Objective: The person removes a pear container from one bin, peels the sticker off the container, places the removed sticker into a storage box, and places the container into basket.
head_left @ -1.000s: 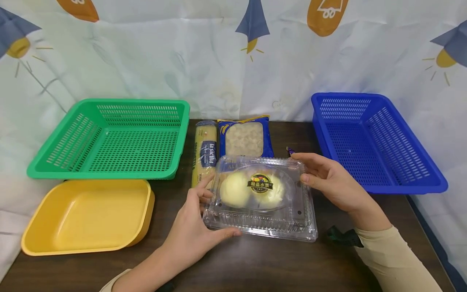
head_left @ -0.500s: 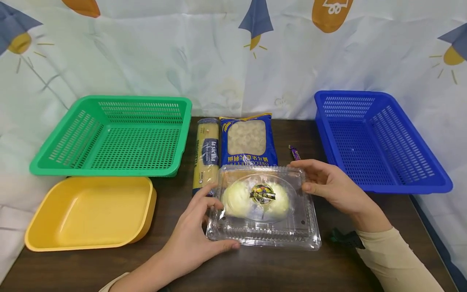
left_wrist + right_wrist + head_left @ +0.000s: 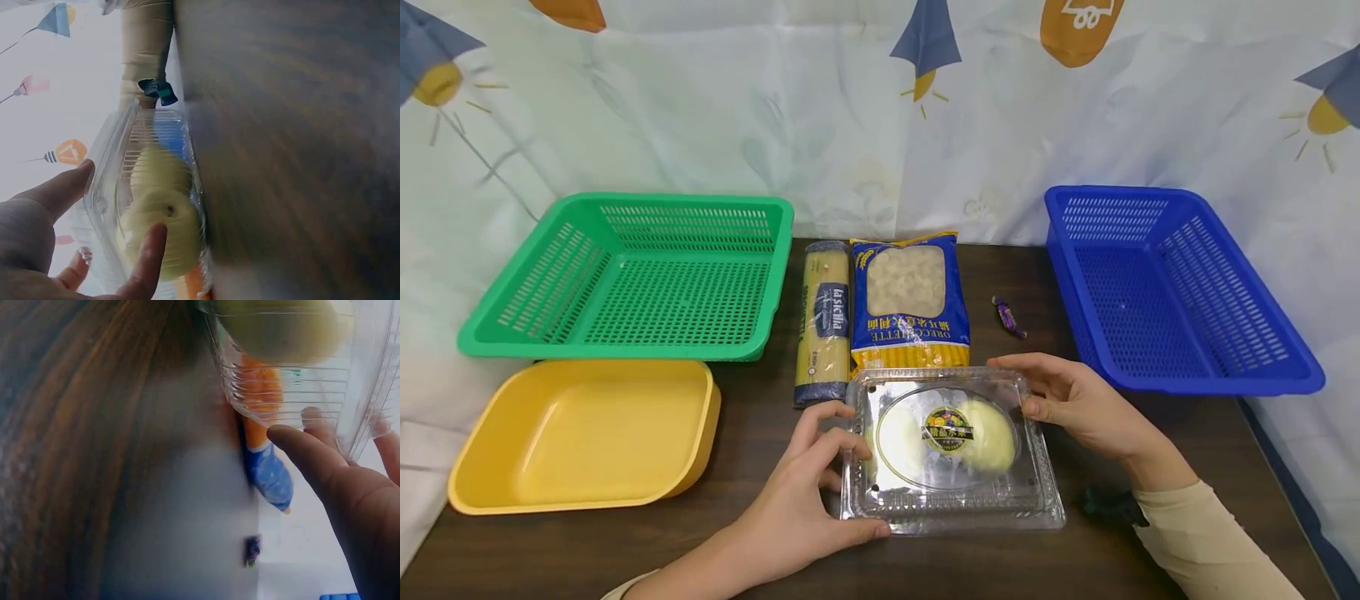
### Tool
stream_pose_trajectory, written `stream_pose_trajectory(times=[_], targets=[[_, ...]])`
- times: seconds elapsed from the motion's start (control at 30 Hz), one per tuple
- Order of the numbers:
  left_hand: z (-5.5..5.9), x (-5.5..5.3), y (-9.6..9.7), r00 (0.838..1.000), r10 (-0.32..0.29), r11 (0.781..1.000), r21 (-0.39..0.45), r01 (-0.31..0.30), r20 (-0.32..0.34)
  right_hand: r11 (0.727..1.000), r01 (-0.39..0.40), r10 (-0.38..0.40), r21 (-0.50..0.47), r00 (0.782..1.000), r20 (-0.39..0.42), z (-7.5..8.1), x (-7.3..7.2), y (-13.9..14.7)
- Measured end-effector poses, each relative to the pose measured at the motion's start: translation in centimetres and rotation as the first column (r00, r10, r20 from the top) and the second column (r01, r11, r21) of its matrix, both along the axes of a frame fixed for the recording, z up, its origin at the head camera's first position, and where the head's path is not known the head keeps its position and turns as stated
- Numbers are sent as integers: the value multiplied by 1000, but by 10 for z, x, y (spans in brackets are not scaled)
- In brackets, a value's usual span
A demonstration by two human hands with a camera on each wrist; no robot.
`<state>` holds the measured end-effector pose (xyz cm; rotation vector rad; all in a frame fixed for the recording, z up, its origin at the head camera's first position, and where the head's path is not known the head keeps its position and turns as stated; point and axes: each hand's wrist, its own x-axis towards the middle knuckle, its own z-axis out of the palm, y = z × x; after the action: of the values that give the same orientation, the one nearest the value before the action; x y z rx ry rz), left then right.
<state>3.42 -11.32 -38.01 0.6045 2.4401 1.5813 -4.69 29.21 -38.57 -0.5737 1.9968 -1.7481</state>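
My two hands hold a clear plastic clamshell fruit box (image 3: pixel 955 504) close over the dark table, near its middle. Inside it sit two round, pale yellow-green fruits (image 3: pixel 165 231); a black label (image 3: pixel 948 429) with fruit pictures is on the lid. The left hand (image 3: pixel 808 492) grips the box's left side, thumb at the front edge and fingers along the side. At the far right corner, the right hand (image 3: pixel 1090 408) pinches the box, its thumb (image 3: pixel 300 447) on the end wall in the right wrist view. Part of the right fingers is hidden behind the box.
Behind the box lie a spaghetti packet (image 3: pixel 825 350) and a blue orecchiette bag (image 3: pixel 910 308). A purple-wrapped candy (image 3: pixel 1008 317) lies to their right. Green (image 3: pixel 625 352) and blue (image 3: pixel 1217 385) baskets stand at either side, with a yellow tub (image 3: pixel 696 433) in front of the green one.
Both hands have brought the fruit box down and toward the body, slightly to the right. More of the orecchiette bag and the whole candy now show behind it.
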Motion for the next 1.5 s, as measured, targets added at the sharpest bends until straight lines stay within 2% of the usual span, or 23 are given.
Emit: stream_pose_trajectory(times=[0.13, 0.23, 0.33, 0.47, 0.63, 0.73, 0.83, 0.97, 1.07, 1.2, 1.27, 1.37, 1.5], targets=[[-4, -3, -6, 1000, -15, 1000, 0, 15, -13, 1000, 5, -5, -11, 1000, -1, -7, 2, -3], [-6, -7, -13, 998, -26, 1000, -4, 26, -53, 1000, 13, -13, -7, 1000, -16, -8, 3, -8], [-9, -11, -19, 993, -44, 999, -14, 43, -107, 1000, 29, -28, 10, 998, -57, -7, 4, -13], [-12, -15, -24, 979, -82, 996, -43, 75, -188, 996, 68, -61, 56, 991, -121, -4, 5, -16], [-11, -17, -29, 968, -105, 991, -102, 84, -227, 984, 111, -81, 141, 975, -205, 0, 9, -20], [-9, -17, -32, 967, -103, 982, -181, 61, -234, 968, 158, -98, 195, 954, -284, 4, 13, -24], [-6, -17, -34, 965, -110, 968, -246, 49, -240, 941, 211, -103, 265, 923, -370, 11, 22, -26], [-4, -15, -35, 963, -126, 964, -257, 63, -237, 918, 228, -59, 325, 888, -456, 18, 40, -22], [-3, -12, -36, 965, -130, 964, -256, 70, -228, 934, 185, 0, 305, 854, -520, 18, 57, -18], [-2, -9, -36, 964, -135, 966, -247, 77, -229, 966, 107, 61, 236, 793, -607, 13, 76, -15], [-2, -9, -35, 962, -138, 968, -238, 80, -236, 973, 85, 75, 216, 765, -639, 10, 83, -15], [-3, -10, -35, 961, -138, 971, -223, 84, -239, 975, 81, 77, 207, 749, -658, 8, 89, -17], [-3, -10, -35, 963, -132, 974, -213, 81, -236, 968, 103, 81, 227, 731, -678, 11, 90, -20]])
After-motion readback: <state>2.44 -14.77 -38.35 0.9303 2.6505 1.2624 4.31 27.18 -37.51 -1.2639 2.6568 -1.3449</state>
